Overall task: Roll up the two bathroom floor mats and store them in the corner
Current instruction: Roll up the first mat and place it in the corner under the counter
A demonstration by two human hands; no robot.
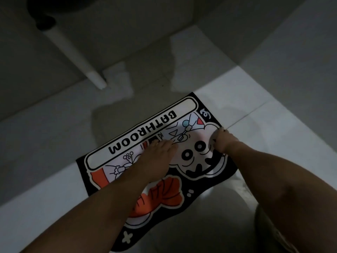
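Black-edged BATHROOM mat [138, 143] flat on tiled floor [45, 143], unrolled.
Left hand [156, 152] lies released, palm down on mat; right hand [221, 140] fingers [215, 141] clenched, pinching its right edge.

A: What carries everything here?
B: The floor [54, 147], pale glossy tiles, dim, with a grout line running past the right side of the mat [142, 143].
A: And what lies on it?
B: That mat, flat, black-edged, printed "BATHROOM" with a cartoon figure. Behind it a white pipe [73, 52] slants down to meet the floor near the wall
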